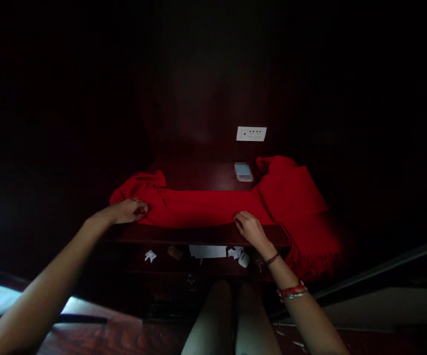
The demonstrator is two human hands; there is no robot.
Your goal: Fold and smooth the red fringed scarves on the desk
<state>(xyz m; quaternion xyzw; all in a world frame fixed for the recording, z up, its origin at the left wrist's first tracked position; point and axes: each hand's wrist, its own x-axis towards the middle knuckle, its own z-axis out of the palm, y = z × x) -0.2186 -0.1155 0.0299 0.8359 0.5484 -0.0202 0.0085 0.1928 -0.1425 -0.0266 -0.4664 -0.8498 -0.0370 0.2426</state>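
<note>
A long red fringed shawl (213,206) lies across a dark wooden shelf, stretched in a folded strip along its front edge. On the left the strip ends in a crumpled bunch, where my left hand (129,211) rests with its fingers curled and pinched on the cloth. My right hand (249,227) grips the strip's front edge, its fingertips bent onto the fabric. To the right the shawl spreads into layered folds, and its fringe hangs over the shelf's front. What lies beneath the folds is hidden.
At the back of the shelf lies a blurred pale-blue rectangular item (243,172), below a white wall socket (251,133). Paper scraps (150,256) and a white sheet (208,251) are on a lower shelf. Dark panels enclose both sides. My legs (217,320) are below.
</note>
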